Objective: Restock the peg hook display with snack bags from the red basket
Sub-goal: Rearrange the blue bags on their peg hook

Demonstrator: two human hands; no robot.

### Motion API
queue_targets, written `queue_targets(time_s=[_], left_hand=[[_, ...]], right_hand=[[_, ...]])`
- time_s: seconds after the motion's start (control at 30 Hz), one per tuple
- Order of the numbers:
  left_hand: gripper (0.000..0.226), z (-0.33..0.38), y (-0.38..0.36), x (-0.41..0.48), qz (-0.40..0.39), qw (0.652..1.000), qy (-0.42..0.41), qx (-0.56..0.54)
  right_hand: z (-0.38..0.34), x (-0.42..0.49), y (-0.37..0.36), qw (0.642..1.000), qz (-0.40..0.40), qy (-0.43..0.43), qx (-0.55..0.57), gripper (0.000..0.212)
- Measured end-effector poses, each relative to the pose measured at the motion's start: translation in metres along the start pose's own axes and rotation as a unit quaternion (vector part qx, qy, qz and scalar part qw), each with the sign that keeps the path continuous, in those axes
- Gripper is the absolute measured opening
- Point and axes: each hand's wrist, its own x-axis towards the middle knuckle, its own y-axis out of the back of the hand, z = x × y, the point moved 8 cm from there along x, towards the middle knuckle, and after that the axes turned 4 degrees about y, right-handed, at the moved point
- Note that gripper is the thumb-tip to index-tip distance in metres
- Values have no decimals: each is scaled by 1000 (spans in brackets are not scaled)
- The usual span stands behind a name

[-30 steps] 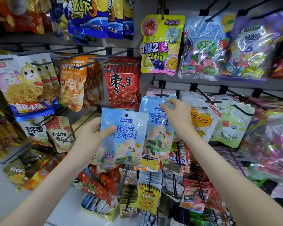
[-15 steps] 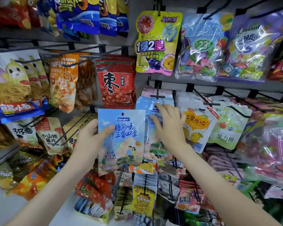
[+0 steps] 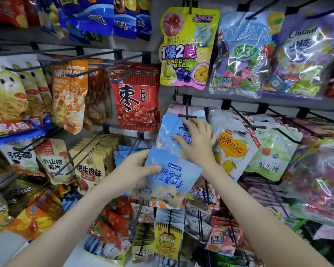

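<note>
Head view, your left hand nearest, thumb across the front, pinching a flat, glossy blue snack bag by its tilted upper corner, your right hand beyond, fingers spread on the hung blue bags, black wire peg hook just above, ribbed red pouch further left.

"Eamen's" stands on a small label on the blue bag, at six o'clock from centre. At twelve o'clock the yellow bag reads "1爆2脆". At ten o'clock the red bag bears a large "枣". At two o'clock the clear candy bag shows "23". At three o'clock the white-green bag reads "果力糖".
</note>
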Motion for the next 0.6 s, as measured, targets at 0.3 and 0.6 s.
queue_targets(time_s=[0.3, 0.6], left_hand=[[16, 2, 17, 23, 86, 994, -15, -72], [11, 16, 19, 10, 149, 984, -1, -97]], right_hand=[[11, 16, -8, 1000, -10, -19, -13, 44], [6, -3, 15, 988, -8, 16, 155, 23]])
